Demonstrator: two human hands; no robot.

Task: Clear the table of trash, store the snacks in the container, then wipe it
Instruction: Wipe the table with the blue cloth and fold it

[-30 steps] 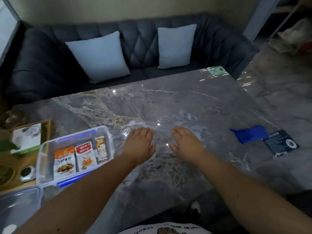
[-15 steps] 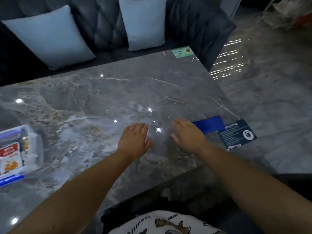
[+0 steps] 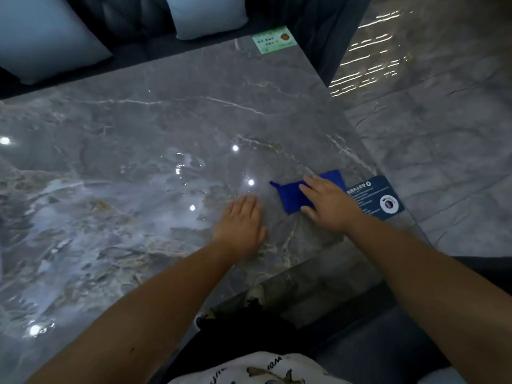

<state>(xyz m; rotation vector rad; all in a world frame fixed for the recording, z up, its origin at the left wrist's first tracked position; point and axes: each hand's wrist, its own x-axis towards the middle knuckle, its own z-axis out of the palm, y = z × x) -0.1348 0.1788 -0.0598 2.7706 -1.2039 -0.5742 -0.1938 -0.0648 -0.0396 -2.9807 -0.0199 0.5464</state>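
Note:
A folded blue cloth (image 3: pixel 291 195) lies flat on the grey marble table (image 3: pixel 166 128) near its right edge. My right hand (image 3: pixel 331 205) rests on the cloth's right half, fingers spread and pressing down, thumb at its near edge. My left hand (image 3: pixel 241 225) lies palm-down on the bare tabletop just left of the cloth, fingers together, holding nothing. The snack container is out of view.
A dark blue printed card (image 3: pixel 376 196) lies at the table's right edge, right beside the cloth. A green sticker (image 3: pixel 274 40) marks the far right corner. A dark sofa with pale cushions (image 3: pixel 205 12) runs behind the table. Marble floor (image 3: pixel 443 120) lies to the right.
The view has swung right, so the snack container has left the frame. My right hand slid right onto the blue cloth. My left hand followed it to the right across the tabletop.

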